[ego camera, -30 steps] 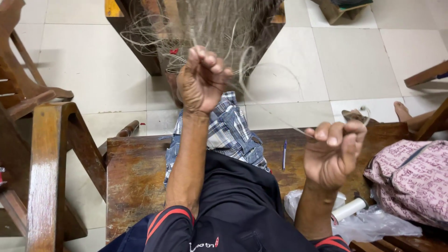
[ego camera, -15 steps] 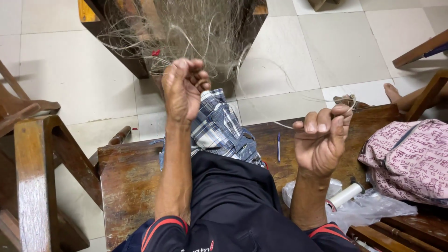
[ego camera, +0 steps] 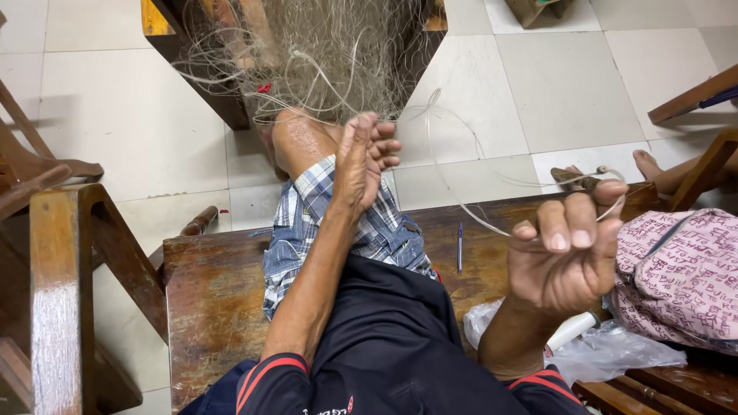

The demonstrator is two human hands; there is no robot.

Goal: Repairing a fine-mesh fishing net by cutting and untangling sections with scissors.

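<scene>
Left hand, frame centre, fingers loosely curled beside the net; right hand, lower right, pinches line.

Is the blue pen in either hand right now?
No, the blue pen lies on the wooden bench between the left hand and right hand.

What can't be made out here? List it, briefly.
Head view only:
- Left hand: its palm faces away, so whether its fingers pinch any net strand cannot be told.
- Right hand: a small tool is mostly hidden behind its fingers.
- Net: its top is cut off by the upper edge.
- White tube: partly behind the right wrist.
</scene>
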